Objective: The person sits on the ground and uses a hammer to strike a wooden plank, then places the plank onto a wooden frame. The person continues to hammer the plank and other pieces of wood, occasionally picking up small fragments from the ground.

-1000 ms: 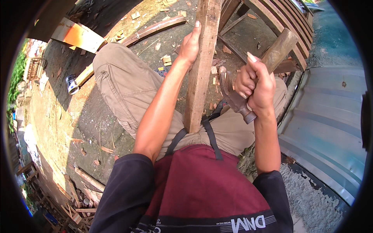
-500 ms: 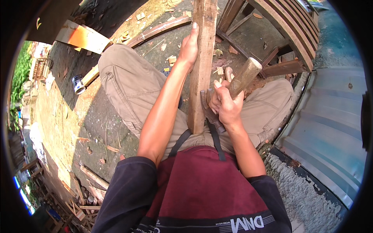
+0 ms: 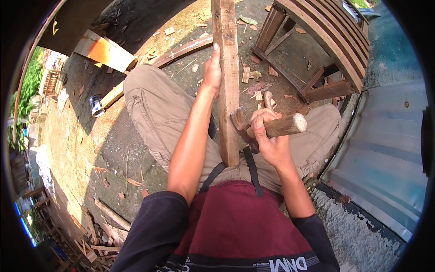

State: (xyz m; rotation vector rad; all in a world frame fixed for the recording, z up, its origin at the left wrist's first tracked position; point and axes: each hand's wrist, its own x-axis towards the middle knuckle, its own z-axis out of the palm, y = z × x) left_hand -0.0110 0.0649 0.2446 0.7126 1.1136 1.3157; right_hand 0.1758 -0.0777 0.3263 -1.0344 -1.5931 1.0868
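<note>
A long, rough wooden beam [image 3: 227, 90] stands up between my legs, its near end against my lap and its far end out of the picture. My left hand [image 3: 211, 70] is partly closed around its left side, the thumb lying along the edge. In my right hand [image 3: 272, 140] is an adze [image 3: 287, 125], gripped by its thick wooden handle close to the metal head. The handle points right; the flared blade is beside the beam's right face, and I cannot tell whether it touches. My right fingers partly hide the head.
A slatted wooden bench [image 3: 333, 45] stands at the far right, beside a corrugated metal sheet [image 3: 380, 136]. Wood chips lie on the ground ahead. An open can [image 3: 96, 105] and a painted board [image 3: 102, 51] are at left. Scrap wood [image 3: 97, 247] is piled at lower left.
The adze has turned in my right hand: its handle has swung from pointing up and away to pointing right. The beam and my left hand appear slightly further left as the view shifts.
</note>
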